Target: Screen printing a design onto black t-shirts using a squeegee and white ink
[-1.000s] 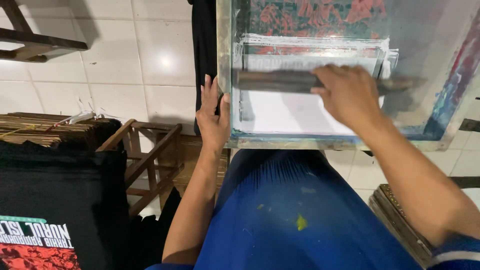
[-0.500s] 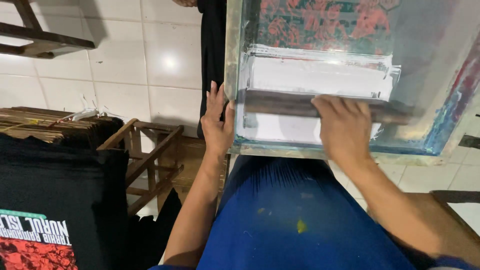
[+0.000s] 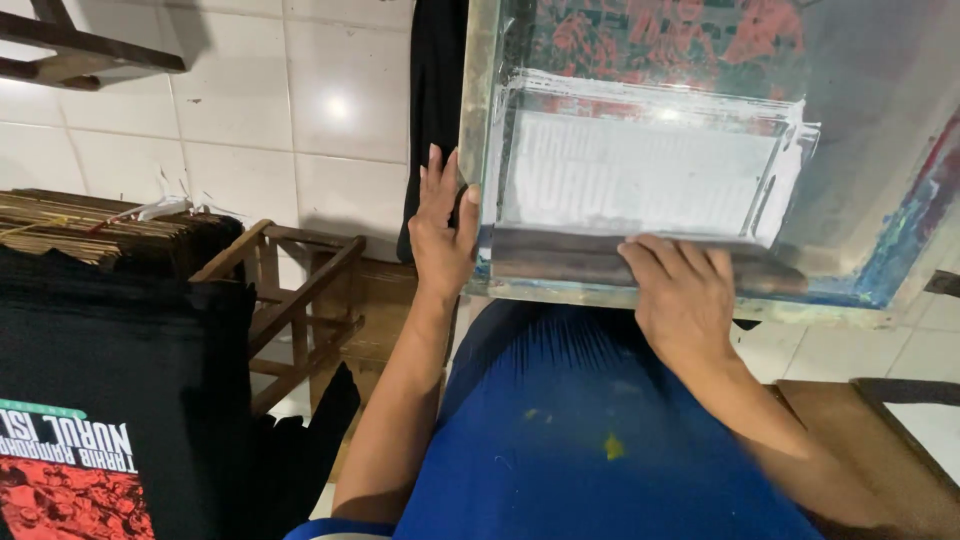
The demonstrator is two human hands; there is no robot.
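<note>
A framed printing screen (image 3: 478, 110) lies flat in front of me, its mesh coated with white ink over a red and dark pattern. My right hand (image 3: 683, 296) grips a long dark squeegee (image 3: 560, 258) that rests across the screen's near edge. My left hand (image 3: 441, 230) presses flat against the frame's left side, thumb on the rim. A black garment (image 3: 434, 90) hangs out from under the screen on the left.
A stack of black printed shirts (image 3: 100, 400) lies at the left, over a pile of flat boards (image 3: 90, 225). A small wooden stool (image 3: 300, 290) stands beside my left arm on the white tiled floor (image 3: 250, 120). A wooden surface (image 3: 880, 440) sits at lower right.
My right hand has pulled the squeegee toward me from the middle of the screen to its near edge, leaving a white inked patch behind. My left hand stayed on the frame.
</note>
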